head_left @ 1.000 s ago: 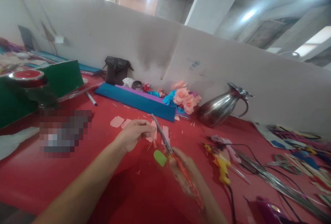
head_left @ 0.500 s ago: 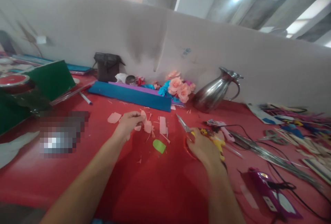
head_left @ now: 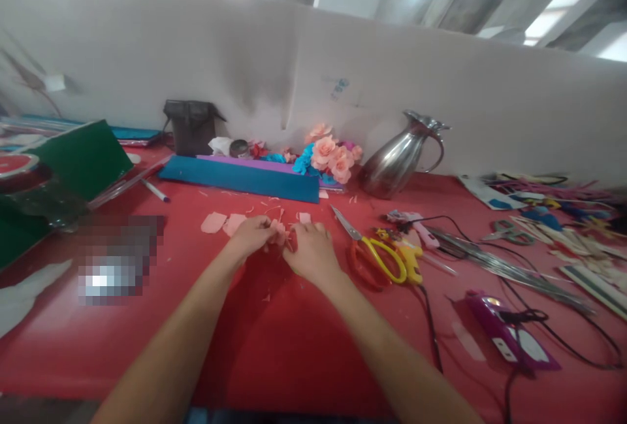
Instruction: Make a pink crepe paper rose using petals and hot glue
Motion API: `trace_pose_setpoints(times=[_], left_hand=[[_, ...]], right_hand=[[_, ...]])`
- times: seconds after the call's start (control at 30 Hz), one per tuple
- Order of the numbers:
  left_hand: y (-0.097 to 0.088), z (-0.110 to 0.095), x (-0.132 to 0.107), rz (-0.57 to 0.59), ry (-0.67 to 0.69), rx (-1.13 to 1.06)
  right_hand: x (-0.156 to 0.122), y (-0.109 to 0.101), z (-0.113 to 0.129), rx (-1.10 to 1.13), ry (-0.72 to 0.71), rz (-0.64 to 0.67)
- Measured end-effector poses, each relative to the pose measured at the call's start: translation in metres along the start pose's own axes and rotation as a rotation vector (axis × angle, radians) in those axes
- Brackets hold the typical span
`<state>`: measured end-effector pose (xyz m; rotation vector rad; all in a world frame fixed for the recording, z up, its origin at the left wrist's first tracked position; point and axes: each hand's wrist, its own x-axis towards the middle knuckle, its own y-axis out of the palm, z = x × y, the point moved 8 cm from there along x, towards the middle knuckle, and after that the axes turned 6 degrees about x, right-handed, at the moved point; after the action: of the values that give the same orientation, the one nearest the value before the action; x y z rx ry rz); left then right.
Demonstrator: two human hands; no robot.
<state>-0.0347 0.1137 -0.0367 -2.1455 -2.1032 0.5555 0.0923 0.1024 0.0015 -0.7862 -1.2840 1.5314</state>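
My left hand (head_left: 251,236) is closed, its thumb and fingertips pinching small pink paper pieces (head_left: 279,230). Beside it, my right hand (head_left: 313,251) rests low over the scraps with curled fingers; what lies under them is hidden. Another pink piece (head_left: 304,217) shows just beyond its fingertips. Left of my hands lie flat pink cut-outs (head_left: 213,222). Scissors (head_left: 379,255) with one yellow and one red handle lie on the red table (head_left: 274,358), right of my right hand and apart from it. The green piece seen earlier is out of sight.
Pink and blue paper flowers (head_left: 325,151), a blue sheet (head_left: 240,179) and a tilted metal jug (head_left: 399,159) are at the back. A yellow glue gun (head_left: 410,259), a purple power strip (head_left: 509,332), cords and wires (head_left: 482,259) spread rightward. A tape roll (head_left: 19,172) stands left.
My right hand has let go of the scissors and moved left to the paper scraps. My left hand has shifted slightly right. The view has turned a little.
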Motion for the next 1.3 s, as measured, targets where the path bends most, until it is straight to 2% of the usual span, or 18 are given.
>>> trace_pose_setpoints(times=[0.17, 0.3, 0.47, 0.57, 0.73, 0.8, 0.87, 0.97, 1.07, 1.1, 1.2, 1.3], left_hand=[[0.001, 0.006, 0.004, 0.008, -0.026, 0.123], [0.002, 0.008, 0.006, 0.009, -0.023, 0.178], [0.004, 0.008, 0.007, 0.038, 0.000, 0.127], [0.004, 0.006, 0.007, 0.044, 0.014, 0.101], [0.004, 0.008, 0.009, 0.040, 0.028, 0.109], [0.003, 0.009, 0.011, 0.025, 0.025, 0.135], [0.003, 0.009, 0.011, 0.019, 0.021, 0.156], [0.002, 0.006, 0.008, 0.024, 0.009, 0.118], [-0.004, 0.000, 0.003, -0.032, -0.007, -0.039], [-0.006, -0.003, 0.000, -0.050, -0.014, -0.111], [-0.003, -0.010, -0.008, -0.024, -0.034, -0.302], [0.007, -0.016, -0.015, 0.036, -0.046, -0.390]], right_hand=[[0.009, 0.015, -0.004, 0.028, 0.005, 0.070], [0.012, 0.017, -0.012, 0.032, 0.019, 0.089], [0.041, -0.008, -0.025, 0.124, 0.044, -0.015], [0.067, -0.018, -0.022, 0.061, -0.037, -0.042], [0.087, 0.010, -0.005, 0.041, -0.235, 0.092], [0.090, 0.020, -0.001, 0.059, -0.269, 0.114], [0.094, 0.020, -0.003, 0.079, -0.241, 0.080], [0.093, 0.005, -0.010, 0.122, -0.170, -0.025], [0.072, -0.009, -0.018, 0.319, -0.094, -0.066], [0.061, -0.010, -0.022, 0.523, -0.038, -0.046], [0.022, 0.000, -0.026, 1.049, 0.128, 0.072], [-0.007, 0.009, -0.024, 1.316, 0.254, 0.115]])
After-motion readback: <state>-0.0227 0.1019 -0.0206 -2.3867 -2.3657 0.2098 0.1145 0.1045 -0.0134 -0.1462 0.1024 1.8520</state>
